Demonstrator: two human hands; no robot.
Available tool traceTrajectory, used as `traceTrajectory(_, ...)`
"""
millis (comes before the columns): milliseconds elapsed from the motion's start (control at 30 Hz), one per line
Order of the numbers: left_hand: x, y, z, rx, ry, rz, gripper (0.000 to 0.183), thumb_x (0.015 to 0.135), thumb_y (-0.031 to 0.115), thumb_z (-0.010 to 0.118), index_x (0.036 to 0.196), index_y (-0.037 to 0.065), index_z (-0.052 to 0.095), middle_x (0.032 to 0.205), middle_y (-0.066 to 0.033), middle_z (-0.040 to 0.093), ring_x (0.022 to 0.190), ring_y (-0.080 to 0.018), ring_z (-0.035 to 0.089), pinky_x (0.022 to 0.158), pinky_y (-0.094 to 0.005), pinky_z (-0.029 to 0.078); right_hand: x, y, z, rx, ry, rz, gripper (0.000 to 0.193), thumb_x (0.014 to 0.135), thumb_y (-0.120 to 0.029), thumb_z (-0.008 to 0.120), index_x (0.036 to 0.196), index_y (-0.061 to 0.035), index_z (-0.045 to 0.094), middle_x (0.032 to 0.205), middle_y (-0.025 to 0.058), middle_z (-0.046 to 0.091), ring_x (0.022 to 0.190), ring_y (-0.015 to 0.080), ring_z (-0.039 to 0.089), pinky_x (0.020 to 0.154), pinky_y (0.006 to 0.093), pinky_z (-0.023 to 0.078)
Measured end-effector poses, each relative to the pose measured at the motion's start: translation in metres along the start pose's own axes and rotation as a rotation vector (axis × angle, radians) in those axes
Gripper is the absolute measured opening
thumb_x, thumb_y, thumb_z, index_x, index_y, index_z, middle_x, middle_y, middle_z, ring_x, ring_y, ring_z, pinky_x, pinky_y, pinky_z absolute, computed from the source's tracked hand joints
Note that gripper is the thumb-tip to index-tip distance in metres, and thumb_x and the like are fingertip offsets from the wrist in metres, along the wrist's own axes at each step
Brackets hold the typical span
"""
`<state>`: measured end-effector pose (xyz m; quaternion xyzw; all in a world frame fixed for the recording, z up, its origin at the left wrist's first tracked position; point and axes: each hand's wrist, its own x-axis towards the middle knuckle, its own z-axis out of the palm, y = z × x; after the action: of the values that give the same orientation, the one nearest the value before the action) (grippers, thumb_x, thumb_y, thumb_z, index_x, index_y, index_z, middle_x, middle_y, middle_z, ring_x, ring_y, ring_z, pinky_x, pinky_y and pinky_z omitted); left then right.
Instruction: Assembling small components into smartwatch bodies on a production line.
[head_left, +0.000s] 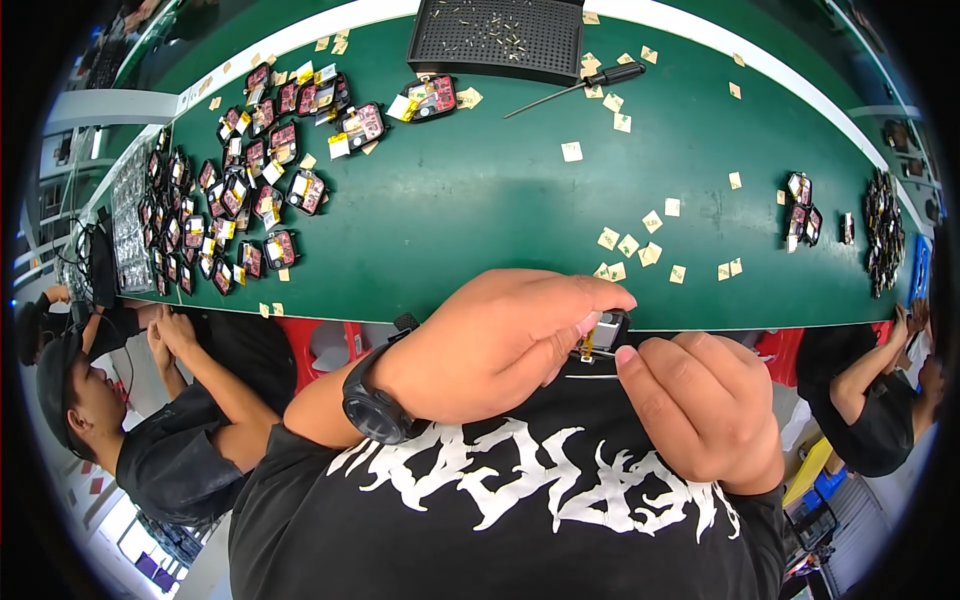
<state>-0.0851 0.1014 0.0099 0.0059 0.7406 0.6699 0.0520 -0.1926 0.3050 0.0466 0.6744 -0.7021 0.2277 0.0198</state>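
One small black device with a yellow ribbon sits at the lower centre of the frame, before the edge of the worktop. The left hand clamps it, grip closed between thumb and fingers. The right hand is just beside it, fingers curled; whether its grip is clamped on anything cannot be told. Both hands partly obstruct the view of the device. Count: one screwdriver and one black perforated tray holding small metal pieces, upper centre; three modules grouped at right. Dozens of overlapping modules at upper left and numerous paper squares prevent exact counting. One co-worker wearing a cap occupies the lower left.
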Motion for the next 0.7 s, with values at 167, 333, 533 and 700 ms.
traceTrajectory(167, -0.001, -0.006, -0.003, -0.025, -0.054, -0.058, 0.030, 0.102, 0.002, 0.049, 0.127, 0.001, 0.065, 0.074, -0.0053, 0.062, 0.057, -0.0119, 0.060, 0.056, -0.0279, 0.048, -0.002, -0.001, 0.006, 0.004, 0.004, -0.033, 0.020, 0.070, -0.002, 0.073, 0.088, 0.0036, 0.069, 0.082, 0.0071, 0.060, 0.068, 0.0175, 0.057, 0.050, 0.0261, 0.044)
traceTrajectory(333, -0.003, -0.010, -0.004, -0.128, -0.068, -0.167, 0.031, 0.102, 0.002, 0.053, 0.131, 0.000, 0.063, 0.075, -0.0035, 0.060, 0.059, -0.0094, 0.058, 0.056, -0.0258, 0.047, -0.003, -0.004, 0.008, -0.157, -0.002, -0.003, 0.023, 0.070, -0.004, 0.072, 0.092, 0.0030, 0.069, 0.085, 0.0090, 0.062, 0.069, 0.0193, 0.060, 0.052, 0.0281, 0.044)
traceTrajectory(533, -0.008, -0.007, -0.012, -0.335, -0.028, -0.386, 0.035, 0.103, 0.004, 0.056, 0.137, 0.000, 0.059, 0.078, -0.0013, 0.060, 0.063, -0.0066, 0.058, 0.056, -0.0221, 0.047, -0.015, 0.005, 0.001, -0.075, 0.046, 0.156, 0.028, 0.067, -0.003, 0.071, 0.094, 0.0052, 0.069, 0.085, 0.0110, 0.063, 0.066, 0.0219, 0.060, 0.052, 0.0310, 0.046)
traceTrajectory(700, -0.007, -0.006, -0.016, -0.343, -0.058, -0.460, 0.038, 0.103, 0.004, 0.056, 0.141, -0.001, 0.055, 0.082, -0.0027, 0.061, 0.064, -0.0063, 0.058, 0.057, -0.0219, 0.049, -0.012, -0.002, 0.005, -0.009, 0.095, 0.158, 0.027, 0.066, -0.002, 0.071, 0.092, 0.0047, 0.070, 0.085, 0.0106, 0.064, 0.066, 0.0214, 0.060, 0.053, 0.0306, 0.046)
